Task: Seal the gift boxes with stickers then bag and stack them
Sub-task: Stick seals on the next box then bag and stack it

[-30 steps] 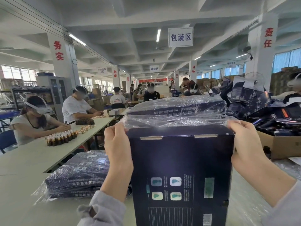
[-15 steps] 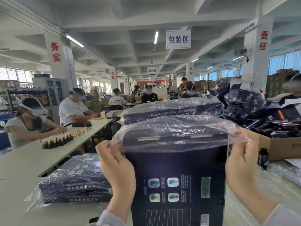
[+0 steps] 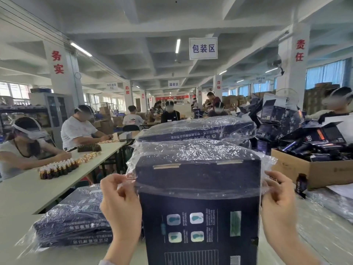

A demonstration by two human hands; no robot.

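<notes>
1. In the middle of a pale work table [image 3: 11,236], close to the camera, a dark blue gift box [image 3: 198,188] stands upright.
2. A clear plastic bag [image 3: 191,150] covers its top and reaches partway down its sides.
3. The left hand [image 3: 120,203] pinches the bag's edge at the box's left side, fingers curled.
4. The right hand [image 3: 277,203] pinches the edge at the right side.
5. A stack of bagged boxes [image 3: 76,222] lies to the left.
6. Another bagged box [image 3: 198,129] lies behind.
7. A cardboard carton [image 3: 313,173] sits to the right.
</notes>
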